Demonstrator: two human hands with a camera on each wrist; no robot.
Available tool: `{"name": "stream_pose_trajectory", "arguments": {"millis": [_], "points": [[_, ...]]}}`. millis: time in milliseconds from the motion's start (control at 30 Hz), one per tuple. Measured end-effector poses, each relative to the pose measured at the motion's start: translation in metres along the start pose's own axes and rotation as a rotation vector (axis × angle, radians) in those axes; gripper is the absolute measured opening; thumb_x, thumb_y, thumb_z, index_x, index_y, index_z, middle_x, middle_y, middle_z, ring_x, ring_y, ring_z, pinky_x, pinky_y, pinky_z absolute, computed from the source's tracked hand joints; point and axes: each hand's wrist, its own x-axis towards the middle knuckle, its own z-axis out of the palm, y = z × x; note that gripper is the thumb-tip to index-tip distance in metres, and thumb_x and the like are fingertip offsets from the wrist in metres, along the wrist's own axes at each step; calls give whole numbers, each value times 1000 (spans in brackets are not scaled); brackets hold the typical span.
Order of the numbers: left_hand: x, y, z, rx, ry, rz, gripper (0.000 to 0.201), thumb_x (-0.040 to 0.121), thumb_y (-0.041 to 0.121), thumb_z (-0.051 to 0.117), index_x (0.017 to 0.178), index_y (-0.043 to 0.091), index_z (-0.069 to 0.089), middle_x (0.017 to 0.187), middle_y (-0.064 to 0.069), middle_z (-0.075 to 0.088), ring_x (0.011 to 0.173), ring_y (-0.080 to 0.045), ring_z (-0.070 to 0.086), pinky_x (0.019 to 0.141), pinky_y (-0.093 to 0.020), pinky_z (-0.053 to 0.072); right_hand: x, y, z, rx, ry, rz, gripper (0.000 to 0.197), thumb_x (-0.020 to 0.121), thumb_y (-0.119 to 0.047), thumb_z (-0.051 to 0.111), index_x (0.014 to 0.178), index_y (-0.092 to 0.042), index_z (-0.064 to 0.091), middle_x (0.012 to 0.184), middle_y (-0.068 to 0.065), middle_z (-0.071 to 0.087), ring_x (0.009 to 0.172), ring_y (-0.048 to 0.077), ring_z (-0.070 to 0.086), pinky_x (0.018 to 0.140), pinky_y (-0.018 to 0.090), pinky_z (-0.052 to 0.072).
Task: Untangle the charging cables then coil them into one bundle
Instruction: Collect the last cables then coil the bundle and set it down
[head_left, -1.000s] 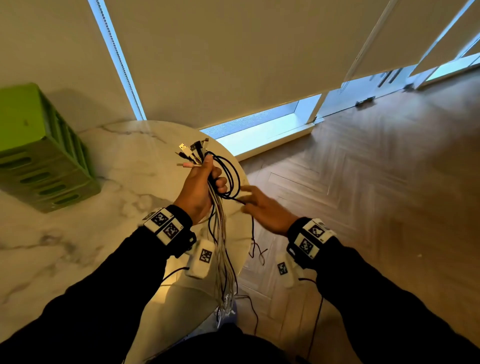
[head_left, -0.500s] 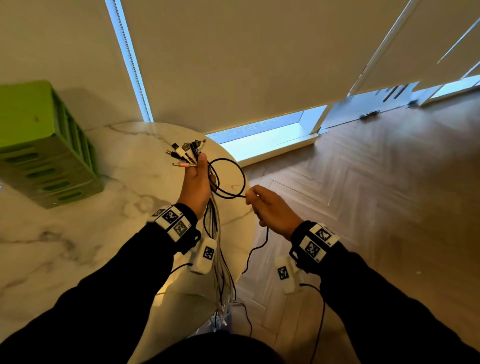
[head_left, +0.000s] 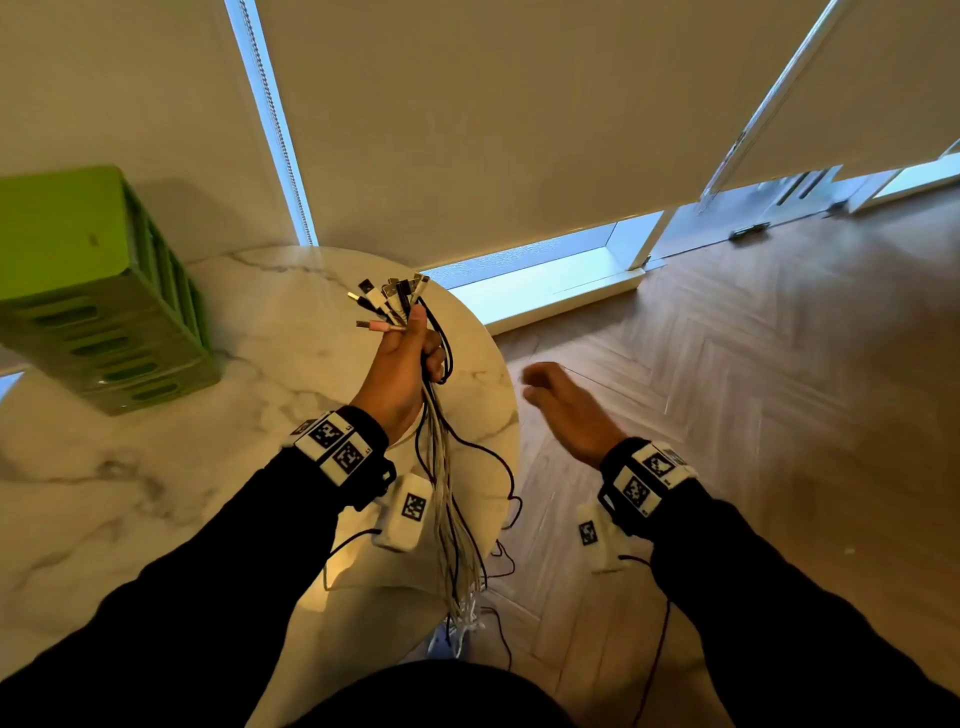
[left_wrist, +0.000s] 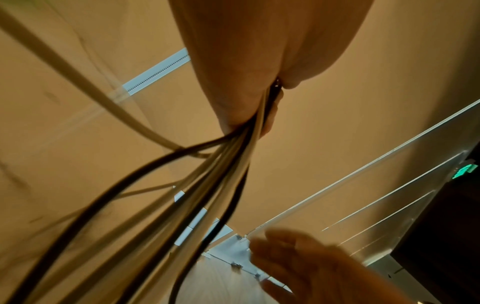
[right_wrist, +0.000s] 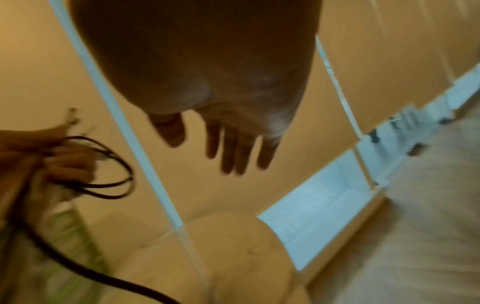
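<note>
Our left hand (head_left: 400, 364) grips the charging cables (head_left: 441, 467) in a fist above the round marble table (head_left: 156, 493); our right hand (head_left: 566, 405) hangs apart over the wood floor (head_left: 753, 389), fingers spread and holding nothing. The cables are mostly pale, with a few black ones — their plugs (head_left: 389, 299) fan out above the fist, the strands trail down past the table edge. One black cable (head_left: 441, 353) loops beside the knuckles. A green crate (head_left: 93, 291) stands on the table.

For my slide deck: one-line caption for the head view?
Left hand grips charging cables over marble table; right hand open, empty.
</note>
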Motion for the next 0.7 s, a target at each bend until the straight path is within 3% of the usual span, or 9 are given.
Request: {"name": "stream_pose_trajectory", "arguments": {"millis": [67, 133, 200, 267, 367, 467, 567, 633, 700], "points": [[0, -1, 3, 6, -16, -1, 39, 109, 38, 35, 74, 22, 35, 64, 4, 29, 57, -12, 29, 56, -26, 30, -7, -29, 17, 27, -265, -38, 44, 102, -52, 41, 140, -30, 42, 141, -5, 54, 121, 10, 51, 97, 31, 38], [0, -1, 4, 34, -25, 4, 40, 108, 39, 36, 73, 21, 37, 62, 5, 33, 56, -12, 32, 57, -27, 32, -12, -44, 36, -27, -361, -99, 52, 100, -57, 42, 144, -30, 39, 137, -2, 60, 118, 11, 58, 98, 30, 42], [0, -1, 0, 78, -29, 17, 42, 108, 41, 36, 71, 22, 39, 61, 6, 34, 57, -13, 34, 59, -29, 33, -13, -48, 50, -117, -238, -218, 42, 102, -49, 44, 135, -24, 49, 118, 3, 70, 102, 13, 67, 92, 32, 53], [0, 0, -6, 178, -16, 35, 47, 107, 45, 35, 66, 23, 39, 60, 3, 36, 57, -14, 34, 61, -30, 33, -11, -44, 53, -224, -79, -342, 28, 105, -38, 45, 119, -18, 58, 97, 1, 70, 82, 14, 67, 80, 37, 58], [0, -1, -13, 297, 25, 61, 48, 107, 46, 32, 68, 19, 36, 63, -4, 33, 59, -14, 33, 62, -30, 32, -12, -47, 48, -341, -15, -445, 25, 107, -31, 42, 105, -12, 58, 86, -4, 56, 72, 14, 54, 68, 31, 48], [1, -3, -20, 243, 77, 42, 42, 108, 44, 32, 73, 22, 37, 64, -1, 28, 59, -14, 27, 59, -29, 29, -9, -50, 33, -262, 90, -323, 25, 109, -28, 33, 102, -13, 51, 85, -4, 52, 68, 11, 47, 61, 24, 35], [1, 3, -23, 84, 73, -7, 40, 109, 41, 33, 73, 24, 32, 66, 3, 22, 56, -12, 21, 54, -27, 25, 1, -26, 16, -248, 272, -115, 18, 107, -24, 34, 95, -16, 45, 89, 1, 55, 76, 18, 52, 63, 29, 35], [-2, 9, -23, -36, 24, -60, 39, 108, 41, 35, 73, 23, 34, 66, 3, 24, 53, -10, 24, 50, -22, 26, 4, -1, 9, -445, 149, 139, 10, 104, -22, 43, 107, -13, 45, 112, 9, 57, 95, 28, 60, 75, 37, 45], [-6, 13, -23, -125, -41, -99, 37, 107, 41, 36, 76, 22, 42, 63, 5, 29, 52, -8, 28, 49, -20, 27, 5, 19, 10, -532, -5, 277, 38, 98, -19, 52, 133, -12, 39, 144, 16, 39, 122, 36, 53, 99, 46, 46]]}}
